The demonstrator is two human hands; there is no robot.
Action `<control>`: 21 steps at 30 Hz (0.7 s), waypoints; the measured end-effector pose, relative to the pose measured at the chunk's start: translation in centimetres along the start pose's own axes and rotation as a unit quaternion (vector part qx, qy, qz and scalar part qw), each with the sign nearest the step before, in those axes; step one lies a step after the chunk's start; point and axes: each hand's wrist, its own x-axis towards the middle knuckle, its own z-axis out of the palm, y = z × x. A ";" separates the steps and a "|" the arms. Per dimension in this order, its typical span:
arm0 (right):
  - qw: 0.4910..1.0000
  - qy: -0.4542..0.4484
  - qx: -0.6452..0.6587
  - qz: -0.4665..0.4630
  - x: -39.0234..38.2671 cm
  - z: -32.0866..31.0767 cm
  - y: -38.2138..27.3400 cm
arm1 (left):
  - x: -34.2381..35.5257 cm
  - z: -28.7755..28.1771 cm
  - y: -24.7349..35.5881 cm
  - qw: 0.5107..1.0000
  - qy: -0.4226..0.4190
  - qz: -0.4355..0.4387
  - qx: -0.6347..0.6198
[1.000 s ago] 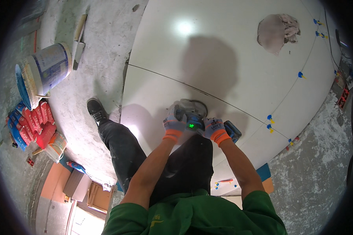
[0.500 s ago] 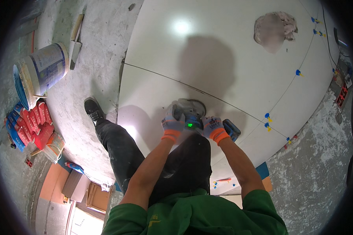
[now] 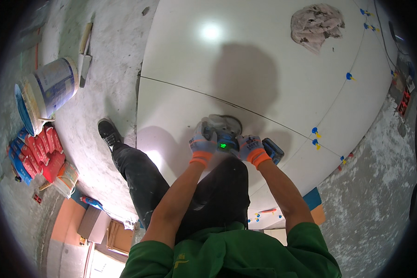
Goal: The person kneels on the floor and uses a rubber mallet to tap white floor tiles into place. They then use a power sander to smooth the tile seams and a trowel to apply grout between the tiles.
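My left hand (image 3: 203, 146), in a grey glove with orange cuff, grips the left side of a blue-and-grey battery-powered tool (image 3: 223, 132) with a round pad and a green lit display. My right hand (image 3: 250, 147), gloved the same way, closes round its handle beside the battery (image 3: 272, 150). The pad rests on a large white tile (image 3: 167, 106), just below a dark joint between tiles. My right knee is just behind the tool. Blue-and-yellow levelling clips (image 3: 315, 138) sit along joints to the right.
A crumpled bag or cloth (image 3: 316, 25) lies on the upper tile. On the rough floor at left are a trowel (image 3: 84, 69), a bucket (image 3: 53, 88) on its side, red and blue bags (image 3: 46, 148) and a smaller pail (image 3: 66, 178). Bare concrete (image 3: 356, 213) borders the tiles at right.
The tiles, clips and crumpled item have shifted slightly leftward in the view. Both my hands stay on the tool, which sits at nearly the same spot below the joint.
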 end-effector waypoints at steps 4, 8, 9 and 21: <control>0.999 0.021 0.021 -0.018 -0.3 0.2 0.3 | -0.1 0.1 0.2 0.996 -0.024 -0.055 0.067; 1.000 0.015 0.024 -0.014 -0.5 0.3 0.7 | -0.2 0.3 0.7 0.999 0.006 -0.027 0.022; 0.999 0.025 0.026 -0.021 -0.5 0.3 0.7 | -0.3 0.3 0.8 1.000 0.009 -0.021 0.004; 0.999 0.014 0.025 -0.023 -1.3 0.3 1.9 | -1.2 0.8 2.6 0.996 -0.011 -0.026 -0.081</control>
